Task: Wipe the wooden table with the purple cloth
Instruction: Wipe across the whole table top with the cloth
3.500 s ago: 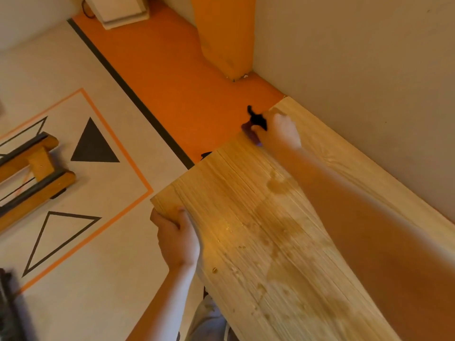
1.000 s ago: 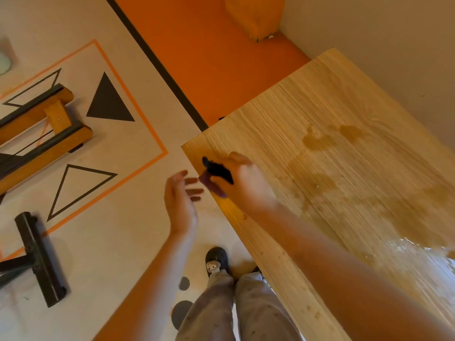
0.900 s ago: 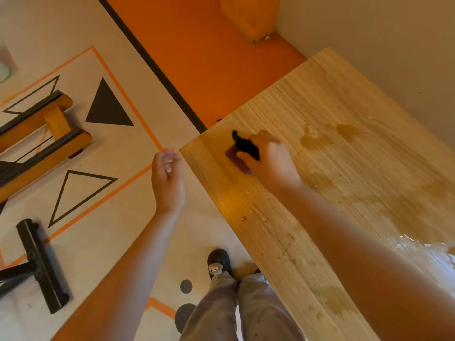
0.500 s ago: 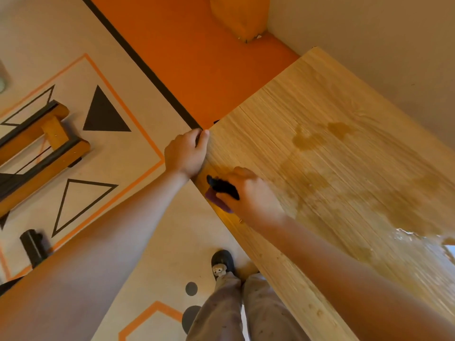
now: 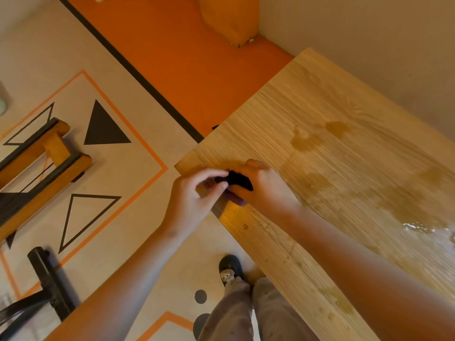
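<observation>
The wooden table (image 5: 332, 148) runs from its near-left corner toward the wall on the right, with damp streaks and a wet glossy patch at the right edge. My right hand (image 5: 264, 187) grips the dark purple cloth (image 5: 237, 180), bunched small, right at the table's near-left corner. My left hand (image 5: 194, 193) has come in beside it, and its thumb and fingertips pinch the cloth's left end. Most of the cloth is hidden under my right hand.
The wall (image 5: 369, 45) borders the table's far side. A wooden bench (image 5: 46, 163) and a black metal frame (image 5: 49, 284) stand on the patterned floor to the left. My legs and a black shoe (image 5: 230, 267) are below the table's near edge.
My left hand left the table's corner edge and came onto the cloth, which it now pinches. My right hand with the cloth stayed near the corner after sweeping back from the far end.
</observation>
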Demonstrator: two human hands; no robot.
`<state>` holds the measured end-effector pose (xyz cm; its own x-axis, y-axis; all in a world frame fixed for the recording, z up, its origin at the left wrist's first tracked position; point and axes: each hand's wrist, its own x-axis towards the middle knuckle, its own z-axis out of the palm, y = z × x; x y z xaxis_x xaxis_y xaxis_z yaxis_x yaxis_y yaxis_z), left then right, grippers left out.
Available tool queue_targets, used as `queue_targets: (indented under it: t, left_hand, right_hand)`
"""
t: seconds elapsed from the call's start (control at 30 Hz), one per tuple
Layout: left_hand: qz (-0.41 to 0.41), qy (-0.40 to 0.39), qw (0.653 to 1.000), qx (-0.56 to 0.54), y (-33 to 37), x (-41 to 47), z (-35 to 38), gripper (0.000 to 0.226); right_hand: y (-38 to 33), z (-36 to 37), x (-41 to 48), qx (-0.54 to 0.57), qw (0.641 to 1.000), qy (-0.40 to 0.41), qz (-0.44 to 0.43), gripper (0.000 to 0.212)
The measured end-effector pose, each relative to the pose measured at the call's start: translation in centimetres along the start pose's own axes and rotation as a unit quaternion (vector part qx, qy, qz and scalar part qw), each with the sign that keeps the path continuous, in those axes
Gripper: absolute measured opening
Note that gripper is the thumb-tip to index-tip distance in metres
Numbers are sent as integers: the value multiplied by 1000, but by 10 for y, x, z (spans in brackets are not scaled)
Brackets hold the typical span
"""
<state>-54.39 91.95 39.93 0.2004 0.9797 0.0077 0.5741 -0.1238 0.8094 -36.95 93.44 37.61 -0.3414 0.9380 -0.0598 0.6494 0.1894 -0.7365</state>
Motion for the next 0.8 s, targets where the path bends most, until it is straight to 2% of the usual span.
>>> queue_targets:
  t: [0.07, 0.2, 0.4, 0.53, 0.67, 0.8]
  left_hand:
    - [-15, 30, 999, -3, -5, -10, 5, 11]
    - [7, 89, 996, 14, -13, -21, 15, 8]
    - [71, 107, 989, 69, -15, -21, 21, 21]
    - [61, 99, 991, 65, -23, -26, 20, 22]
    - [43, 112, 984, 130, -36, -12, 8, 16]
    - [-35, 118, 982, 144, -49, 31, -2, 37]
  right_hand:
    - [0, -1, -1, -4, 1000, 2, -2, 18]
    - [-1, -3, -2, -26, 1000, -7, -8, 28]
    - [3, 2, -5, -32, 999, 2, 10, 49]
    - [-4, 9, -3, -57, 997, 57, 16, 44]
    - [-5, 6, 1, -61, 997, 48, 8, 29]
    - [-8, 9, -3, -59, 997, 49, -18, 24]
